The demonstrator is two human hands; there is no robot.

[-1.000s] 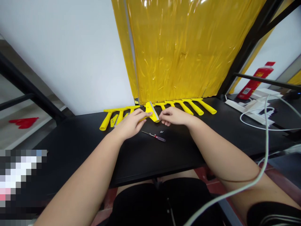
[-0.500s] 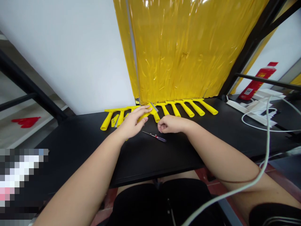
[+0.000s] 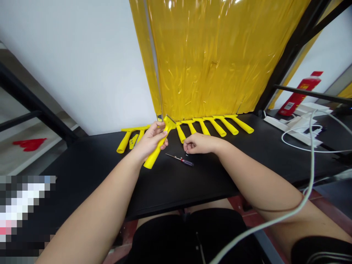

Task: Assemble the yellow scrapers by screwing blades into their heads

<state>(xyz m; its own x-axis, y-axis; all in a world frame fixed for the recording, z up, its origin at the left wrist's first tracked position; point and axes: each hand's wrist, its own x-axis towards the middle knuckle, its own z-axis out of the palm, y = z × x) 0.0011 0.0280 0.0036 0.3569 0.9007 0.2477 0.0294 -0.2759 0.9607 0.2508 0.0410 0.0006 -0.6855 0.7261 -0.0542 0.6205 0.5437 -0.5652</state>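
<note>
Left hand [image 3: 154,142]: one, fingers wrapped round the handle of a yellow scraper [image 3: 154,157]. Scraper: held slantwise above the black table [image 3: 176,187], head jutting past the thumb, butt protruding below the palm, nearer the person. Right hand [image 3: 199,143]: one, curled low; I can't tell from here whether it pinches anything. Small pale piece [image 3: 187,154]: just beside its fingers. Screwdriver [image 3: 187,162]: one, lying between and below both hands.

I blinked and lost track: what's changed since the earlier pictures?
The yellow scraper, held throughout by the left hand, has turned: its head shifted left and its handle now shows, pointing down-left. The right hand moved from beside the scraper's head down near a small silvery bit. The screwdriver and row of scrapers stayed put.
</note>
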